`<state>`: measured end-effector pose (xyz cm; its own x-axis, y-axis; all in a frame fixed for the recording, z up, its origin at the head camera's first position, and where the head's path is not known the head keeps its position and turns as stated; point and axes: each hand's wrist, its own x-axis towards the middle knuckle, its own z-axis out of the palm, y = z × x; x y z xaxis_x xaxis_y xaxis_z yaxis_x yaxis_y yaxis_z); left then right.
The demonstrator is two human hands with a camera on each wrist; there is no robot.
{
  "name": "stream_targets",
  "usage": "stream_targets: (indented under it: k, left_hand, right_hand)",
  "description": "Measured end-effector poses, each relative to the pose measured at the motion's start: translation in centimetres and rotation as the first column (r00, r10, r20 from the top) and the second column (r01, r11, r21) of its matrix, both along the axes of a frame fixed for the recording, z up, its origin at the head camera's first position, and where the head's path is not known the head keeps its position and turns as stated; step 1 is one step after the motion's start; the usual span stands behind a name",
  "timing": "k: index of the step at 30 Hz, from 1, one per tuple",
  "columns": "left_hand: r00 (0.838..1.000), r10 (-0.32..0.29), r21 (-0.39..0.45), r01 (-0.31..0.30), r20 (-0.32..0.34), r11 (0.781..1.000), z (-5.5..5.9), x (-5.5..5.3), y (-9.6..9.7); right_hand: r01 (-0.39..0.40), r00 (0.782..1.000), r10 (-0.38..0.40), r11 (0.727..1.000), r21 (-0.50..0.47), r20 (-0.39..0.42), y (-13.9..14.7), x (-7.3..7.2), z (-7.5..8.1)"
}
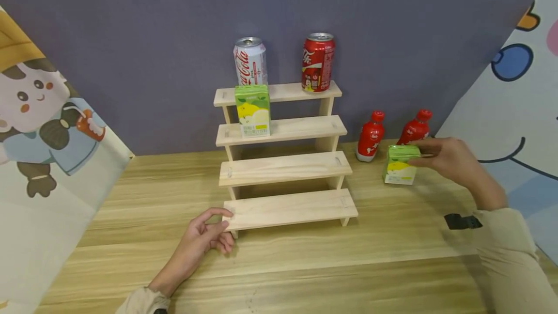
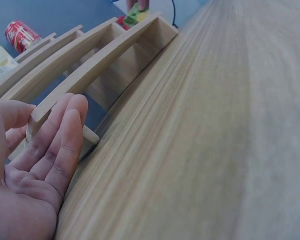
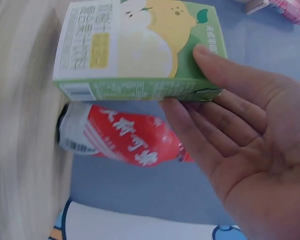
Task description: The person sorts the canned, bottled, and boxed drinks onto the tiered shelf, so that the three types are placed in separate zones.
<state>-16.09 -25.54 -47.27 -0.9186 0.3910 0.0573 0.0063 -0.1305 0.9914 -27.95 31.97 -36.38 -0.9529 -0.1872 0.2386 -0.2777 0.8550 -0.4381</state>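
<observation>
My right hand [image 1: 453,161] pinches the top right of a green and yellow juice carton [image 1: 400,166], which stands upright at the table's right side. The right wrist view shows my thumb on the carton's [image 3: 145,45] printed face and the fingers at its side. At the lowest step of a four-tier wooden display shelf [image 1: 287,210], my left hand [image 1: 198,241] pinches the left end of the board between thumb and forefinger. In the left wrist view the other fingers extend below that board [image 2: 85,75].
A matching juice carton [image 1: 253,115] stands on the shelf's second tier from the top. Up on the top tier are a white cola can [image 1: 250,64] and a red cola can [image 1: 319,64]. Two red bottles [image 1: 370,137] stand behind the right-hand carton, near the back wall [image 1: 174,62].
</observation>
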Motion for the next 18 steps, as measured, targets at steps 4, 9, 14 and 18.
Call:
stream_targets:
  k: [4,9,14,18]
  left_hand:
    - [1.000,-0.003,-0.006,0.003,-0.010,1.000,0.0,0.0,0.0]
    - [1.000,-0.009,-0.005,0.009,-0.014,1.000,0.0,0.1,0.0]
    - [1.000,-0.003,-0.008,0.003,-0.013,1.000,0.1,0.1,0.0]
    - [1.000,0.002,-0.011,-0.003,-0.007,1.000,0.2,0.2,0.0]
  right_hand:
    - [-0.015,1.000,0.015,1.000,-0.012,-0.009,-1.1,0.4,0.7]
    - [-0.055,0.998,0.053,0.998,-0.044,-0.042,-2.3,1.0,1.4]
    - [-0.049,0.996,0.044,0.996,-0.077,-0.072,-3.2,1.4,1.8]
    - [-0.046,0.996,0.037,0.993,-0.113,-0.080,-3.7,1.6,2.1]
